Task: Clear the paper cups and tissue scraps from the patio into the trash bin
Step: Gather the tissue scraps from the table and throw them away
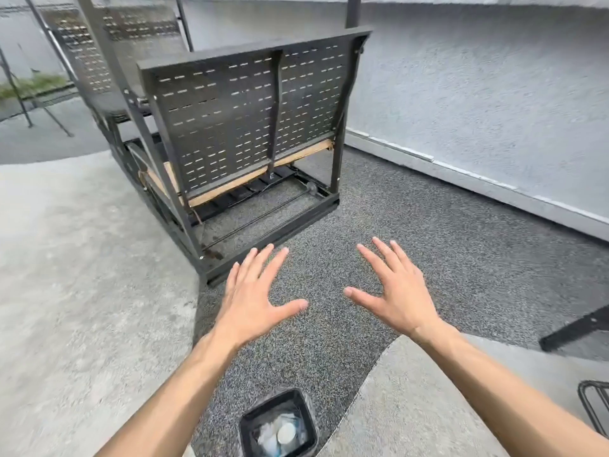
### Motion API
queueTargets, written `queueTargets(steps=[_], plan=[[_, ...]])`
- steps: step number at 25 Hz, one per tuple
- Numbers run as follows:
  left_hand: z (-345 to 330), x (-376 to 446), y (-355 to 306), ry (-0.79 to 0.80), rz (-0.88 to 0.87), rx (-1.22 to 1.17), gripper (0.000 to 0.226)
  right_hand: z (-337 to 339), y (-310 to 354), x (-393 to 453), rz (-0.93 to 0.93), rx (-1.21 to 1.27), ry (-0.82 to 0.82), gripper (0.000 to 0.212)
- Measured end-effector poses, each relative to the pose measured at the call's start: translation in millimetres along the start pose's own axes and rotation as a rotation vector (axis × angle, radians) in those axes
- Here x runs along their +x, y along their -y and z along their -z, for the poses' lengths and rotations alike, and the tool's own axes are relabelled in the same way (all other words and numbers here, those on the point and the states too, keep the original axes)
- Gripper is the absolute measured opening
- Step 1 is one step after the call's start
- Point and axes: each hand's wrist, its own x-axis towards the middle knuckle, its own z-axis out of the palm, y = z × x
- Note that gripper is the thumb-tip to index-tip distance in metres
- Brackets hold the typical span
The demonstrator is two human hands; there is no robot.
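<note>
Holding left hand and right hand spread, empty — my trash bin below holds a paper cup, tissue scraps.

We see two bare forearms entering from the lower edge, one from 7 o'clock, one from 5 o'clock. No sleeves reach into view; both arms are uncovered from frame edge to wrist. Left hand bare: no glove, ring, watch or band. Right hand likewise bare, wrist unadorned. Fingers long and slim, nails short and plain. Faint tendon lines show along both forearms. We note no marks or tattoos on either arm.
</note>
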Motion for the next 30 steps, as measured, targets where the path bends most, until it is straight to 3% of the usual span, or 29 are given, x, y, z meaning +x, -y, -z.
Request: queueTargets(steps=[7,16,24,30], plan=[[-26.8,38.0,-103.7,0.034,-0.396,-0.114,0.092,72.5,-64.1,-95.2,-0.302,-0.070,-0.157,0.086],[-122.2,34.0,-339.7,0.235,-0.881,-0.288,0.091,173.5,-158.9,-304.3,-0.824,-0.220,-0.326,0.085],[-209.6,-31.2,-552.9,0.368,-1.129,-0.381,0.090,246.1,-242.8,-474.8,-1.120,-0.330,-0.393,0.086],[-251.5,-91.8,-672.1,0.443,-1.263,-0.433,0.089,289.4,-282.9,-570.3,-1.281,-0.349,-0.447,0.085]])
